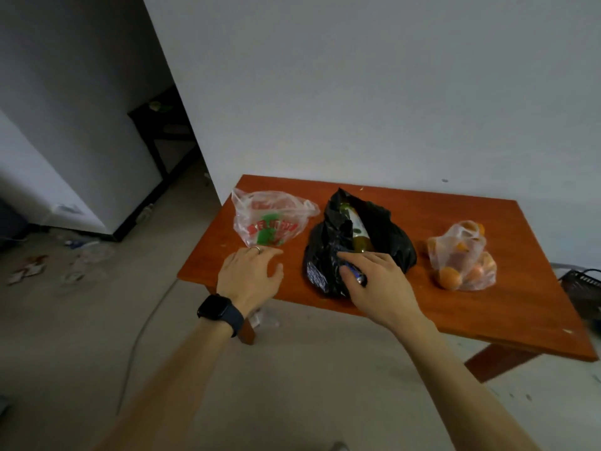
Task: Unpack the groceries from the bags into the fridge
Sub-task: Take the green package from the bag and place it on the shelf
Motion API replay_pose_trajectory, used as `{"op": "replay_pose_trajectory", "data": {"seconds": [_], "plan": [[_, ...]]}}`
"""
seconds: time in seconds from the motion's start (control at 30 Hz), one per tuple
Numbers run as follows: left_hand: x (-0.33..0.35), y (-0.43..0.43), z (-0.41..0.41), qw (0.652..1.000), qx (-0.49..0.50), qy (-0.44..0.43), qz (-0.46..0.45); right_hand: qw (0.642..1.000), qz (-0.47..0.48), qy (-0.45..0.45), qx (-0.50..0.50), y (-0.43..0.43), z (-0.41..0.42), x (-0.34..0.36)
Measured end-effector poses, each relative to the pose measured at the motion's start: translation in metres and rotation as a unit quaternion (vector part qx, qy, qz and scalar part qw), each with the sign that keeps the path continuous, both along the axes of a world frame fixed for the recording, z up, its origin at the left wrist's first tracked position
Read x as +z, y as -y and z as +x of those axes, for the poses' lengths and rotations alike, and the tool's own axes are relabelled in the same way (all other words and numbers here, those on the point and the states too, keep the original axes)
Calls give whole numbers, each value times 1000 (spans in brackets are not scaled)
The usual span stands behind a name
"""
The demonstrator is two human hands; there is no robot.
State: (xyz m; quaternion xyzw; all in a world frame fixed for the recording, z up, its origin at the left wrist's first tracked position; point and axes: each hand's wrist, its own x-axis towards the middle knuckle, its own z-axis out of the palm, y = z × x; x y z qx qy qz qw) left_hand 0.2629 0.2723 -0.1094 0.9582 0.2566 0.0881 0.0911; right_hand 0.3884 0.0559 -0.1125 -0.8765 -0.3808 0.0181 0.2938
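Note:
Three bags lie on a low reddish wooden table [422,307]. At the left is a clear bag with red and green print [270,219]. In the middle a black bag [383,232] lies open, with a bottle [357,232] showing inside. At the right a clear bag of oranges [461,258] stands. My left hand [250,276], with a ring and a black watch, hovers open just in front of the printed bag. My right hand [374,281] reaches into the black bag's near end, fingers around a small dark blue packet [356,275].
A white appliance [48,177] stands at the far left against a dark doorway. Litter and wrappers [74,262] lie on the floor beside it. A cable runs over the floor under the table's left end. A dark object [582,284] sits at the right edge.

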Motion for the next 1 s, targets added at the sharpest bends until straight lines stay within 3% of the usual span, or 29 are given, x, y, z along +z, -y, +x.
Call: {"op": "replay_pose_trajectory", "data": {"seconds": [0.43, 0.8, 1.0], "plan": [[-36, -157, 141, 999, -13, -42, -7, 996, -75, -25, 36, -174, 135, -44], [-121, -332, 289, 966, -171, -192, -14, 975, -187, -117, 0, -334, 221, -104], [-166, -366, 329, 943, -163, -284, -52, 958, -243, -149, -18, -406, 257, -140]]}}
